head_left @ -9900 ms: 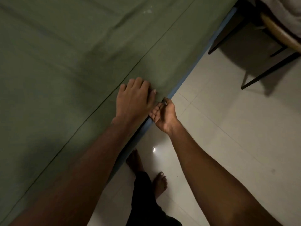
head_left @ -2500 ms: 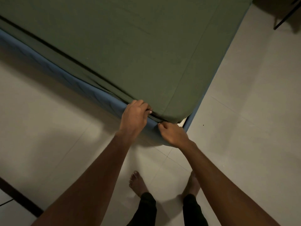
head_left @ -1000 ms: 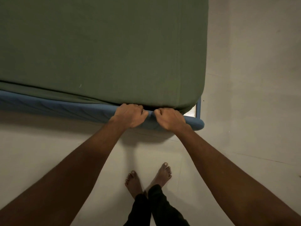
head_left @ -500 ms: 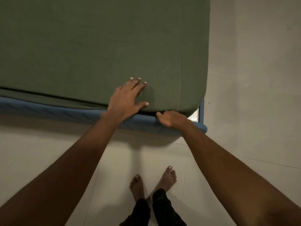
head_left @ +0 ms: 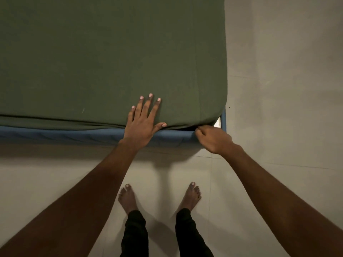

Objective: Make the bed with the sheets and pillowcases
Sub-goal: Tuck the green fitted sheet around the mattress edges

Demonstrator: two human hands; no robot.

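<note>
Right grip (head_left: 213, 139): fingers curled in, tips at the hem of the sheet (head_left: 111, 52) where it turns under the bed's near right corner. It reads as a narrow pinch on the hem, but the contact itself is in shadow.

Left grip (head_left: 143, 123): wide and flat, fingers spread. The palm presses the sheet on the bed top just inside the near edge, and the thumb lies along that edge.

Sheet: green, spread over the whole visible bed top and wrapped round the corner (head_left: 213, 108). Along the near side its lower edge lies in loose folds just above the blue rail (head_left: 74, 133). A pale gap (head_left: 217, 123) shows beside the corner, between sheet and rail.

Surroundings: bare feet (head_left: 128, 197) on the floor (head_left: 278, 89), close to the rail. No pillows or pillowcases in view.

Step, as judged: tucking the corner. The near side is not yet tucked.

Risks:
- A hard pull by the right grip could drag the sheet across the top. The flat left palm holds by friction only, so wrinkles may form or another corner may come loose.
- The hem may slip from a narrow pinch, and the corner would then spring back out.
- Fingers pushed between bed and rail could get nipped.
- If the left palm lifts too soon, the loose folds on the near side may slide down over the rail.
</note>
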